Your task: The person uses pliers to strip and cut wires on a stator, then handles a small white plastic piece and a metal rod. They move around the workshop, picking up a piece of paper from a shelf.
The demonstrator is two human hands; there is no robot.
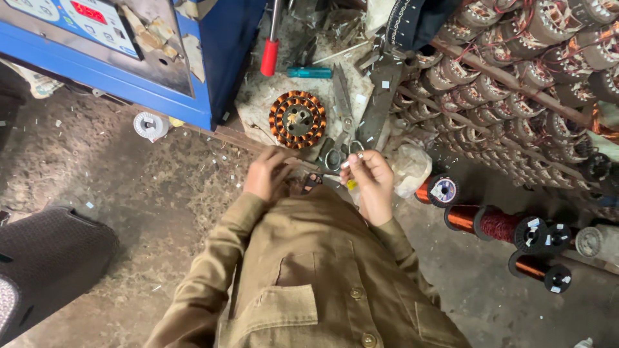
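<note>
My left hand [266, 173] rests low in front of my chest, fingers curled over a small dark part [311, 183] that is mostly hidden. My right hand [372, 180] is raised beside it, fingertips pinching a small pale piece [353, 159]. Just beyond both hands lies a round motor stator with copper windings [297, 119] on a dirty cloth. A pair of scissors [342, 122] lies next to it, handles toward my right hand. My olive shirt fills the lower middle of the view.
A blue machine with a control panel [116, 45] stands at upper left. Rows of wound stators [516, 84] are stacked at right. Copper wire spools [496, 225] lie on the floor at right. A red-handled tool [270, 55] and a teal screwdriver [308, 72] lie behind the stator.
</note>
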